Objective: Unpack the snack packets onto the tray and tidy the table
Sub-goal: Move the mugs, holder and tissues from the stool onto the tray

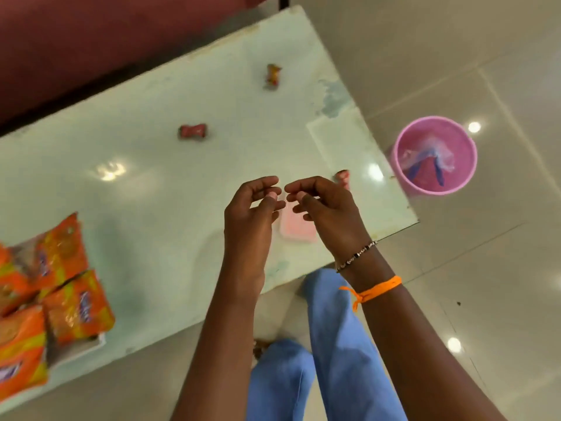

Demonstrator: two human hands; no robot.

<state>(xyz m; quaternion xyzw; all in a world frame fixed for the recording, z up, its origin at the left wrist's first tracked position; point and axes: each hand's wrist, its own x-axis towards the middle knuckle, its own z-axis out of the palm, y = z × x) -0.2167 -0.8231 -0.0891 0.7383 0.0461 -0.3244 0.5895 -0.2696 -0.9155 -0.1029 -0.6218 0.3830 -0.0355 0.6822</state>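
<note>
Packets [60, 287] orange, piled on tray [82, 347] at table [182, 208] left edge, both hands mid-table, left [252, 214] & right [328, 214] fingers curled, tips near-touching, can't tell if holding anything, pink bin [437, 156] on floor right of table.

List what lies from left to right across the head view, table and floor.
Orange snack packets → red candy → left hand → orange-yellow candy → right hand → pink bin on the floor.

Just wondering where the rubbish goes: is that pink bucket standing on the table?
No, the pink bucket stands on the tiled floor beside the table, off its right edge, with crumpled plastic inside.
</note>
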